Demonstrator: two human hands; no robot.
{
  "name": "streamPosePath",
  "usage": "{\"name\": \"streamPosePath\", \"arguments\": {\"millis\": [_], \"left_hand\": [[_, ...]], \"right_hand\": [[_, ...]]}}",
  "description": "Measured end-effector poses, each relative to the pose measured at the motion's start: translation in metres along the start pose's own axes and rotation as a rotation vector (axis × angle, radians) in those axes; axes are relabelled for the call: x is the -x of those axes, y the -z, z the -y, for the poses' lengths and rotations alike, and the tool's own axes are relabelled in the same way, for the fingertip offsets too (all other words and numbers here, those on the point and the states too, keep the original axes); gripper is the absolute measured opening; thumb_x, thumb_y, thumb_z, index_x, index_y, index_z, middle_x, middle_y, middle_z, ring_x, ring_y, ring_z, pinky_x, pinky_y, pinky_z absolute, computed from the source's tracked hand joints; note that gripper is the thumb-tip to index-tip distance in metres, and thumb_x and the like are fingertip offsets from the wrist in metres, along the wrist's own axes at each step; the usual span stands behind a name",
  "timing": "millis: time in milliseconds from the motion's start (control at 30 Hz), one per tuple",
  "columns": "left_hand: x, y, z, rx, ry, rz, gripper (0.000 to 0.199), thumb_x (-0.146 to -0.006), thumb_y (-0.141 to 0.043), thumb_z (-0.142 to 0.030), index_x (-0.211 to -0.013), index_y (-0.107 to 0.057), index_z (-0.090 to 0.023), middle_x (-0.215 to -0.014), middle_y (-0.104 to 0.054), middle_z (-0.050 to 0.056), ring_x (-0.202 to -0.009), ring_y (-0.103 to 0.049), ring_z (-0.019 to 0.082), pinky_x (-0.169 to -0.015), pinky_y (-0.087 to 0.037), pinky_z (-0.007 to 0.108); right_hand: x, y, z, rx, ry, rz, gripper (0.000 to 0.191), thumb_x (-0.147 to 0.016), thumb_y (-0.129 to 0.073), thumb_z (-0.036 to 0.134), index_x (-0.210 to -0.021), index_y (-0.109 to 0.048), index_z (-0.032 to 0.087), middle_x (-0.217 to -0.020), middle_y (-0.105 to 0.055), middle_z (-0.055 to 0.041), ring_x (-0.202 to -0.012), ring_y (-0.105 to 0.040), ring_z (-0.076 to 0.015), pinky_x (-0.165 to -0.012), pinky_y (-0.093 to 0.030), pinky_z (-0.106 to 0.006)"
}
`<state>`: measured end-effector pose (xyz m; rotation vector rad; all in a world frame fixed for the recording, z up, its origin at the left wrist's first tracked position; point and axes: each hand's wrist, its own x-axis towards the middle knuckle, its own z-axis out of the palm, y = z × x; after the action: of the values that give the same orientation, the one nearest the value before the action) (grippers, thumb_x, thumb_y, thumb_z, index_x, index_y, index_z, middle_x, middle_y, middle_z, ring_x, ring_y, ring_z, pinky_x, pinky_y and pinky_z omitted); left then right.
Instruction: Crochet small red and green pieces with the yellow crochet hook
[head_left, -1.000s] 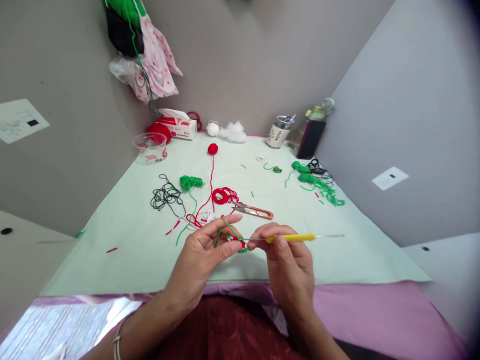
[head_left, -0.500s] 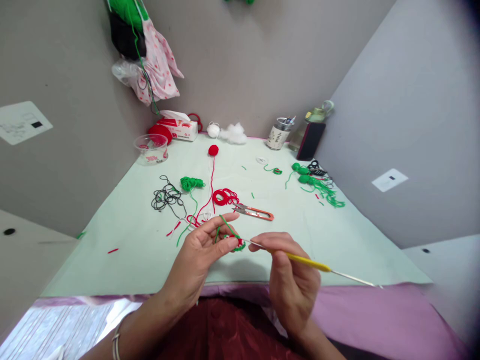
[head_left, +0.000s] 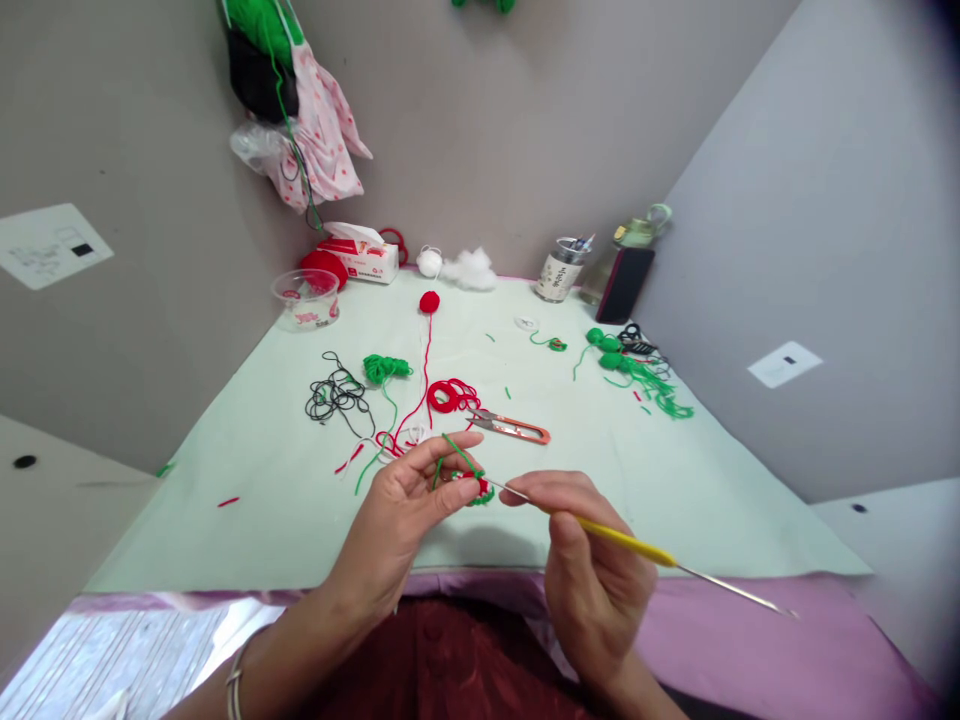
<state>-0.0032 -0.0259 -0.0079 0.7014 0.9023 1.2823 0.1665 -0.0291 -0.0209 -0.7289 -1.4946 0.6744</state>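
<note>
Tilted down since a second ago, the yellow hook (head_left: 630, 543) slants toward the counter's (head_left: 712, 510) near edge, clamped in the right grip (head_left: 596, 550), fingers reaching forward. Left grip (head_left: 401, 510), index finger extended, pinches the crocheted piece (head_left: 484, 490) above the counter.
</note>
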Motion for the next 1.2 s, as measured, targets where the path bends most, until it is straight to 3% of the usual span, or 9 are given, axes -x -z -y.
{"name": "streamPosePath", "arguments": {"millis": [833, 1200], "left_hand": [[0.0008, 0.0013, 0.0034, -0.030, -0.048, -0.008, 0.029, -0.080, -0.092, -0.029, -0.108, -0.087, -0.031, -0.092, -0.075, -0.002, -0.085, -0.063, 0.011, -0.081, -0.052, 0.020], [-0.0009, 0.0017, 0.0066, -0.030, -0.047, 0.004, 0.028, -0.081, -0.092, -0.028, -0.109, -0.086, -0.029, -0.091, -0.075, -0.002, -0.086, -0.065, 0.011, -0.082, -0.051, 0.021]], "right_hand": [[0.0004, 0.0026, -0.0020, 0.104, 0.076, 0.029, 0.030, -0.106, -0.052, 0.010, -0.118, -0.076, 0.026, -0.105, -0.080, -0.0020, -0.098, -0.073, -0.0154, -0.088, -0.060, -0.029], [0.0011, 0.0061, 0.0000, 0.358, 0.293, 0.150, 0.036, -0.099, -0.057, 0.002, -0.125, -0.072, 0.022, -0.111, -0.078, -0.0095, -0.100, -0.076, -0.0167, -0.081, -0.065, -0.027]]}}
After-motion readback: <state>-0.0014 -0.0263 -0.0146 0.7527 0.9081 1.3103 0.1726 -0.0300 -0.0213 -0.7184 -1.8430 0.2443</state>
